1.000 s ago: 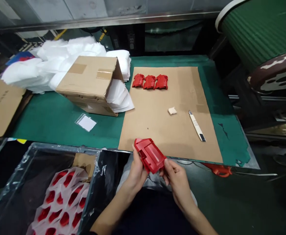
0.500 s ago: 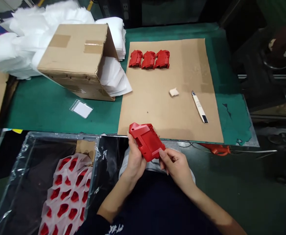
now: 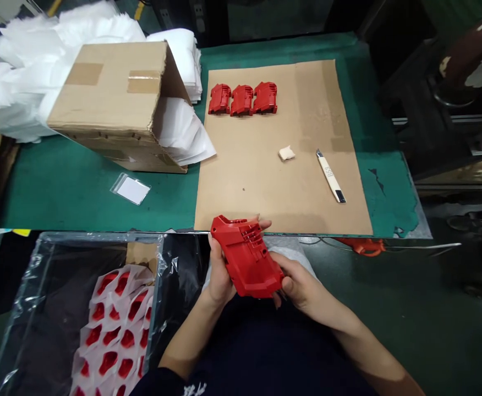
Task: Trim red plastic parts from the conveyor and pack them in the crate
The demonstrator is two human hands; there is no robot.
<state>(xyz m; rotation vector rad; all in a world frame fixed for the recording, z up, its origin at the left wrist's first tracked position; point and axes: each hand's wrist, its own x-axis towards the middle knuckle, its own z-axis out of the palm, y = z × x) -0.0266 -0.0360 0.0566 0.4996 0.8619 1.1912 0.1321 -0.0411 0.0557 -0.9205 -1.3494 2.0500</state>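
Green-topped, the bench (image 3: pixel 65 195) is stretching ahead of the left grip (image 3: pixel 220 275) and the right grip (image 3: pixel 305 286), with a flat cardboard sheet (image 3: pixel 241 165) lying on it. Just in front of the bench's near edge, the left grip is clasping the left side of a red plastic housing (image 3: pixel 247 261), while the right grip is holding its lower right side, so the housing is sitting between the two, its ridged side facing up. Farther ahead of both grips, three similar red housings (image 3: pixel 241 100) are sitting in a row. Ahead of the right grip, a small beige lump (image 3: pixel 286 153) is lying on the sheet; ahead and to its right, a white-handled cutter (image 3: pixel 330 177) is resting. Ahead and left of the left grip, a cardboard box (image 3: pixel 109 88) is showing white sheets (image 3: pixel 181 129) at its open side, and a clear pouch (image 3: pixel 131 189) is lying nearer. Left of the left grip, a plastic-lined crate (image 3: pixel 96 236) is holding red pieces (image 3: pixel 127 338) in white wrapping (image 3: pixel 96 360).
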